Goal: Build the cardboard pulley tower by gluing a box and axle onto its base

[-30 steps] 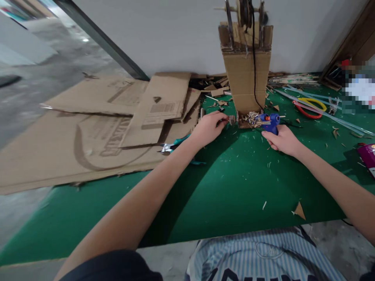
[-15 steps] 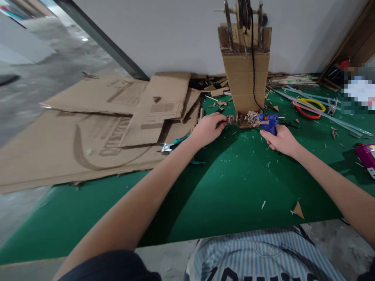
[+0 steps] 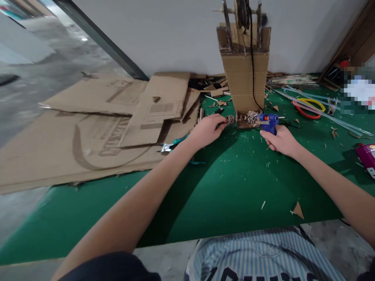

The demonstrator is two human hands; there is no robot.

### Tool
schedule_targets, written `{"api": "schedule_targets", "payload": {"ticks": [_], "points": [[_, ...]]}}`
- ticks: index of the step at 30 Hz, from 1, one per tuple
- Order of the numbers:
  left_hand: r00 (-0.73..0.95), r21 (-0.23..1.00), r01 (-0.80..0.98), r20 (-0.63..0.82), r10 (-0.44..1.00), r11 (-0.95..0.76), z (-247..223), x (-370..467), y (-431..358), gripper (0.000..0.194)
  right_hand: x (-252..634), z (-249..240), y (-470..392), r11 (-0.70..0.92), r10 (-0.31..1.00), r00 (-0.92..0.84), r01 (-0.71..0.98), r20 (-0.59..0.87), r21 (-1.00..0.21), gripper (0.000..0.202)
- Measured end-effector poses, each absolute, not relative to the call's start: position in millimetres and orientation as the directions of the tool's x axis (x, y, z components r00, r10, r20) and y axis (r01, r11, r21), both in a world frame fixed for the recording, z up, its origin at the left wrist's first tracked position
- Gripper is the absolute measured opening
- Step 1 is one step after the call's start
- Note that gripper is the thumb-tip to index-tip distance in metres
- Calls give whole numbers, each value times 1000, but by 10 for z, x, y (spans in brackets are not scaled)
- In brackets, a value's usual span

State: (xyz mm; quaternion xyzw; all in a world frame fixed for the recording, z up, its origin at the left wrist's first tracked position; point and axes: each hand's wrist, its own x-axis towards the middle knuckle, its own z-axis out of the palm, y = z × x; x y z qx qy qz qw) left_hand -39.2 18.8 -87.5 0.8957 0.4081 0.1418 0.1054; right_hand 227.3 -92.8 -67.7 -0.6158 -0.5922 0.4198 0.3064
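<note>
My right hand point(image 3: 277, 139) is closed round the handle of a blue glue gun point(image 3: 270, 121), its nozzle side pointing left over a small cardboard tray point(image 3: 241, 124). Fine scraps and shreds point(image 3: 252, 117) fill the tray, at the foot of an upright cardboard tower point(image 3: 246, 80). Left of the tray, my left hand point(image 3: 209, 129) pinches a small brownish clump of shreds point(image 3: 231, 119) between thumb and fingers. Teal-handled pliers point(image 3: 167, 147) lie partly hidden under my left forearm. A wheel point(image 3: 243, 15) and a black cord point(image 3: 253, 58) are at the tower's top and front.
Flat cardboard sheets point(image 3: 64, 148) cover the table's left side. To the right lie scissors with red and yellow handles point(image 3: 307, 111), clear glue sticks point(image 3: 331, 113) and a purple device point(image 3: 366, 158). Scraps are strewn over the green table top point(image 3: 222, 203), with a wall behind.
Almost nothing differs. The view has shifted very slightly; both hands keep their places and holds.
</note>
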Motion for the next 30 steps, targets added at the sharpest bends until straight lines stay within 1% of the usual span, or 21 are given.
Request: {"api": "schedule_targets", "payload": {"ticks": [4, 10, 17, 24, 30], "points": [[635, 306, 697, 156, 756, -648, -869, -401, 170, 34, 2286, -689, -928, -108, 987, -55, 461, -149, -881, 30], [652, 317, 673, 174, 738, -669, -881, -434, 162, 36, 2302, -763, -907, -66, 993, -56, 458, -102, -887, 29], [677, 343, 627, 204, 707, -699, -894, -466, 186, 36, 2287, -704, -921, -86, 988, -75, 462, -136, -883, 31], [676, 354, 637, 171, 717, -685, -852, -473, 175, 39, 2280, -675, -932, -104, 987, -64, 449, -148, -887, 28], [666, 372, 643, 161, 728, -670, -849, -466, 168, 38, 2264, -635, -936, -119, 984, -60, 486, -169, -866, 34]]}}
